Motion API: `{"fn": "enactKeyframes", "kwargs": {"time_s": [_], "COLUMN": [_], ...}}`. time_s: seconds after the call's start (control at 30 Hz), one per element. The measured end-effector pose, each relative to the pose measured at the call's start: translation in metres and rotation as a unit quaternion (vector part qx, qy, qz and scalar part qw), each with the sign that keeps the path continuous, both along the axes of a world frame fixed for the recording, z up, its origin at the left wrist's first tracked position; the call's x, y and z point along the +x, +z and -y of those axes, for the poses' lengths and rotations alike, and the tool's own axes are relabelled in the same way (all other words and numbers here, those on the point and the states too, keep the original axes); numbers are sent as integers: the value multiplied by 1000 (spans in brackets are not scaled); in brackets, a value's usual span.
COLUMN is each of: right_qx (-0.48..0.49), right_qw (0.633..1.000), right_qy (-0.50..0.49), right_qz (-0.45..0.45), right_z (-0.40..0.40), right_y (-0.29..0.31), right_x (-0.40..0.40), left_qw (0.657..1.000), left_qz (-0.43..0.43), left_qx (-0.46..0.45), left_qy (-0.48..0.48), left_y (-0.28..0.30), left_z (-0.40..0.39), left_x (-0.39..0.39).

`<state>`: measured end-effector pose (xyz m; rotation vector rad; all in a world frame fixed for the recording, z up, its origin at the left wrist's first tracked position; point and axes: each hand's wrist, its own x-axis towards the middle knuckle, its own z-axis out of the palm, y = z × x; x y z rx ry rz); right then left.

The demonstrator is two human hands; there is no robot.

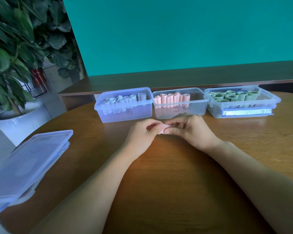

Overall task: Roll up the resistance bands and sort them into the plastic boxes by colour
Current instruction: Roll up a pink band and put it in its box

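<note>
pink band [162, 129] pinched between both hands [166, 130], rolling nearly finished; next it likely goes into the middle box [180, 112].

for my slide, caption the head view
Both hands roll a pink band before the pink-band box.

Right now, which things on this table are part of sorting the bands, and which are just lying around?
Part of the job:
pink band, held by the left hand and right hand
blue box
pink box
green box

Lying about:
stacked lids
potted plant
</note>
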<state>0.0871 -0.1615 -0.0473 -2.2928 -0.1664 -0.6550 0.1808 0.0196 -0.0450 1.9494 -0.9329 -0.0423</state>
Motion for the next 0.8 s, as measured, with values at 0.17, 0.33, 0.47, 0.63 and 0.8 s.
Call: {"fn": "enactKeyframes", "kwargs": {"time_s": [0.17, 0.33, 0.47, 0.63, 0.8], "right_qx": [84, 214, 270, 286, 276], "right_qw": [996, 975, 959, 953, 958], "right_qy": [-10, 49, 69, 68, 61], "right_qz": [10, -22, -47, -66, -38], "right_z": [-5, -13, -18, -16, -12], "right_y": [3, 6, 8, 8, 15], "right_x": [0, -2, -2, -4, -8], "left_qw": [986, 968, 955, 949, 951], "left_qz": [-119, -166, -204, -233, -222], "left_qx": [-112, -183, -209, -196, -192], "left_qy": [-42, -36, -53, -87, -100], "left_y": [7, 9, 10, 8, 11], "left_z": [-3, 0, 0, -1, -2], "left_x": [-5, -7, -7, -5, -6]}}
